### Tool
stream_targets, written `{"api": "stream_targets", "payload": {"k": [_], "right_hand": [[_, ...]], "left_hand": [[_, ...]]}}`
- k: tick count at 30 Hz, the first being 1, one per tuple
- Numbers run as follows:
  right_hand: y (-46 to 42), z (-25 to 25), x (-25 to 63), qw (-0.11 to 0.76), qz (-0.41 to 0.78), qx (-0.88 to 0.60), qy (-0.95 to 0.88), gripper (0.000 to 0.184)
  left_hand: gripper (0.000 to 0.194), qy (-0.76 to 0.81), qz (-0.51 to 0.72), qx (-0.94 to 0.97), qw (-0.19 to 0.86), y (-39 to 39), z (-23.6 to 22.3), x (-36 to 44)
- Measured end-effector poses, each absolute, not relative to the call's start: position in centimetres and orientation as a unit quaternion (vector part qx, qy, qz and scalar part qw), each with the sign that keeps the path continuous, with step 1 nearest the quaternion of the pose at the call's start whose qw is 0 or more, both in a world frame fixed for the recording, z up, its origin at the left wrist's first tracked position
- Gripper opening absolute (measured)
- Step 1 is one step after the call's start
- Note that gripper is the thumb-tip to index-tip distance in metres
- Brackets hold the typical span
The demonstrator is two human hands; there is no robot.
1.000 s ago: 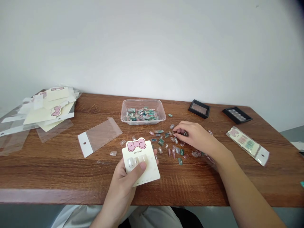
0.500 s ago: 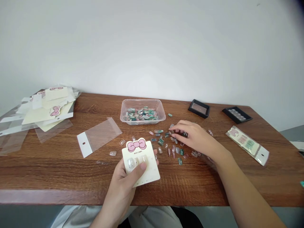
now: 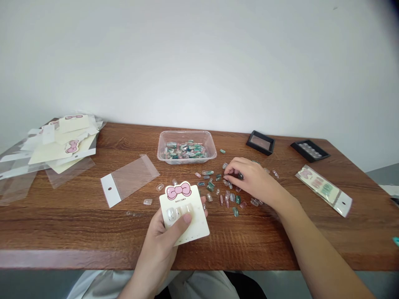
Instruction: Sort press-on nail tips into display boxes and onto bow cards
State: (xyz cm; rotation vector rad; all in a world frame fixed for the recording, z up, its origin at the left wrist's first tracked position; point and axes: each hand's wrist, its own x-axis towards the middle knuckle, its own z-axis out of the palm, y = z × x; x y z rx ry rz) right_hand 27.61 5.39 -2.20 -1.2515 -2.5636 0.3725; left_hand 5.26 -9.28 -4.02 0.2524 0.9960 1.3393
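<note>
My left hand [image 3: 168,232] grips a cream display card [image 3: 196,220] with a pink bow printed at its top, thumb pressed on the front. A row of clear, glittery press-on nails [image 3: 174,213] sits across the card beside my thumb. My right hand [image 3: 249,178] is at the scattered green, pink and clear press-on nails [image 3: 232,197] on the table. Its thumb and fingers are drawn together at the far side of the pile; what is between the fingertips is too small to make out.
Behind the pile stands a clear plastic tub [image 3: 187,160] of more nails. An empty clear bag [image 3: 134,178] lies at left, near a heap of cards and bags [image 3: 65,141]. Two black frames [image 3: 261,143] and a packed card [image 3: 324,189] are at right on the wooden table [image 3: 77,224].
My right thumb and fingers have closed together among the loose nails, after shifting slightly left. My left hand holds the card as before.
</note>
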Motion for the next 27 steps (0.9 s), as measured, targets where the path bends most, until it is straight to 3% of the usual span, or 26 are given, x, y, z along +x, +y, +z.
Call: {"api": "stream_targets", "payload": {"k": [20,27], "right_hand": [[5.4,-3.6,26.7,0.1,-0.076,-0.428,-0.895,0.014],[5.1,-3.3,26.5,0.098,-0.029,-0.405,-0.909,0.012]], "left_hand": [[0.072,0.442,0.595,0.11,0.662,-9.3,-4.1,5.3],[0.072,0.442,0.595,0.105,0.663,-9.3,-4.1,5.3]]}}
